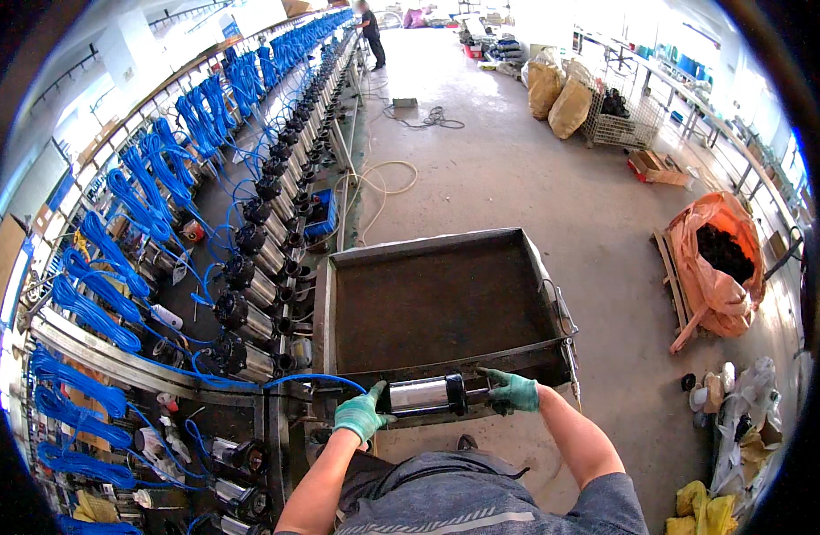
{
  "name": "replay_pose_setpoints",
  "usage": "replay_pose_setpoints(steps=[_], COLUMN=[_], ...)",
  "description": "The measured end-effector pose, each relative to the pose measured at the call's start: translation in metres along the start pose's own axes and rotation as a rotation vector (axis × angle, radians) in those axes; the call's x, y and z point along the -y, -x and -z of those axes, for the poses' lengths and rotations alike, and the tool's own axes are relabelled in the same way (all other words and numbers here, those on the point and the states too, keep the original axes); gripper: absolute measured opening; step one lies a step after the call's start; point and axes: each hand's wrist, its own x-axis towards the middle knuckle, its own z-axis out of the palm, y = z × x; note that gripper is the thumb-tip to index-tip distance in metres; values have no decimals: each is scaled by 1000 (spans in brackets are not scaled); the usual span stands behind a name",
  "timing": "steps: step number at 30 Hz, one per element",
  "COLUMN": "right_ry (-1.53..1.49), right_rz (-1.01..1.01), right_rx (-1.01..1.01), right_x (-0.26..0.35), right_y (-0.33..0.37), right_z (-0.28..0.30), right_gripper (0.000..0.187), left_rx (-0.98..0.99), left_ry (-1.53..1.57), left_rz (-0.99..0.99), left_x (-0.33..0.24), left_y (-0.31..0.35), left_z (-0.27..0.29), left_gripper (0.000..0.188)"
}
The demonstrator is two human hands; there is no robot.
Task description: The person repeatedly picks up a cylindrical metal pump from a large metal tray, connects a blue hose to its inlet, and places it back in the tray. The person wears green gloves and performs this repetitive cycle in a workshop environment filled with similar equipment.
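Our green gloves (pixel 360 414), our grey shirt (pixel 437 475) with pale hatched stripe (pixel 495 519), silver-and-black cylinder (pixel 421 396), bright-blue cable (pixel 316 378), orange sack (pixel 715 301)

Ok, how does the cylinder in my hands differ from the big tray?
The cylinder is rounded; the tray is rectangular. The cylinder is shiny silver with black ends; the tray has a dark brown floor. The tray is far larger than the cylinder, which your left hand and right hand hold. Both seem partly metal.

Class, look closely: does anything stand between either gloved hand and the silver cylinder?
Nothing visible does. The left hand holds one end of the silver cylinder; the blue cable reaches that hand without blocking it. The right hand is at the opposite end.
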Motion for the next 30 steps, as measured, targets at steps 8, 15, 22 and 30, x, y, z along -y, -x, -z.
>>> replay_pose_setpoints(steps=[8, 15, 22, 30], right_ry=[1406, 67, -178, 929], right_rz=[-197, -136, -57, -151], right_rx=[-301, -166, -85, -100], right_x=[-9, -5, -1, 4], right_y=[-35, -5, -4, -23], right_z=[-6, 2, -3, -4], right_gripper=[26, 36, 31, 42], left_rx=[-3, 2, -39, -46], left_ry=[0, 27, 5, 70], left_rz=[-4, 0, -18, -11], left_x=[-7, -3, -2, -3], left_y=[1, -3, -3, -1], left_z=[3, -2, -5, -2], left_gripper=[97, 99, 97, 97])
